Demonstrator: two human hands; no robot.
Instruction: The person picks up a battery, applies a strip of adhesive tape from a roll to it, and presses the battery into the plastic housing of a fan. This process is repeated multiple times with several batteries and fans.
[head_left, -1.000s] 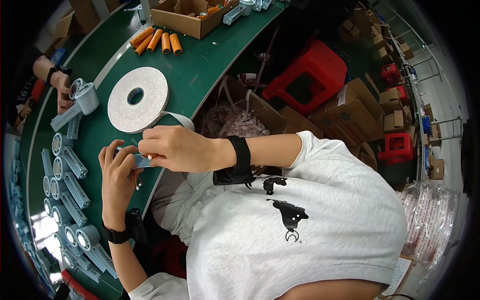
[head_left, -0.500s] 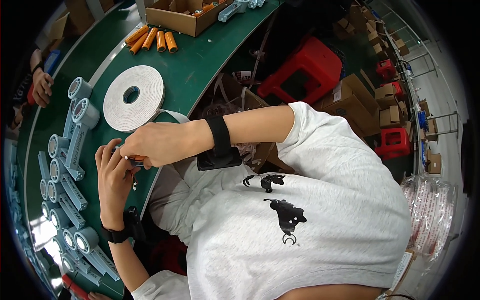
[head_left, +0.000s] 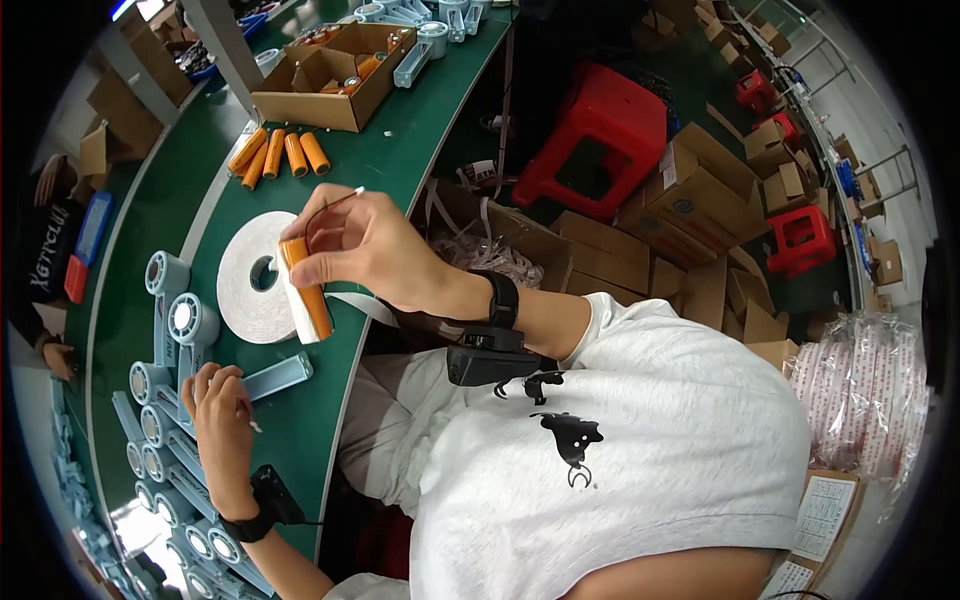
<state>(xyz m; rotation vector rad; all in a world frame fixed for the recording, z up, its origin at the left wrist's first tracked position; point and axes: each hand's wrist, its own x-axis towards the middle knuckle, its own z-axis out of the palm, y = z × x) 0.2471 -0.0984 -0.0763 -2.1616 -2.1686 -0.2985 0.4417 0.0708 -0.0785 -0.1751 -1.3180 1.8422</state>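
My right hand point(head_left: 365, 245), closed, holds an orange cylindrical battery point(head_left: 312, 300) upright above the table's near edge. A white strip of tape point(head_left: 298, 312) runs along the battery's side, and a thin dark wire with a white plug point(head_left: 358, 191) rises past my fingers. Behind the battery lies a large roll of white tape point(head_left: 235, 285), partly covered by it. My left hand point(head_left: 220, 415) has its fingers curled on a light blue fan point(head_left: 283, 377), whose handle sticks out toward the table edge. A small white plug point(head_left: 256, 427) shows by that hand's thumb; the fan's other end is hidden.
Several light blue fans point(head_left: 165, 490) lie in rows along the left of the green table point(head_left: 370, 165). Loose orange batteries point(head_left: 275, 153) lie before a cardboard box point(head_left: 335, 105). A red stool point(head_left: 600, 140) and cartons stand beyond the table's edge. Another person's hand point(head_left: 60, 360) is at far left.
My hands were together beside the tape roll and have moved apart. My right hand now shows the battery with tape on it; my left has come down onto a fan. The view has shifted.
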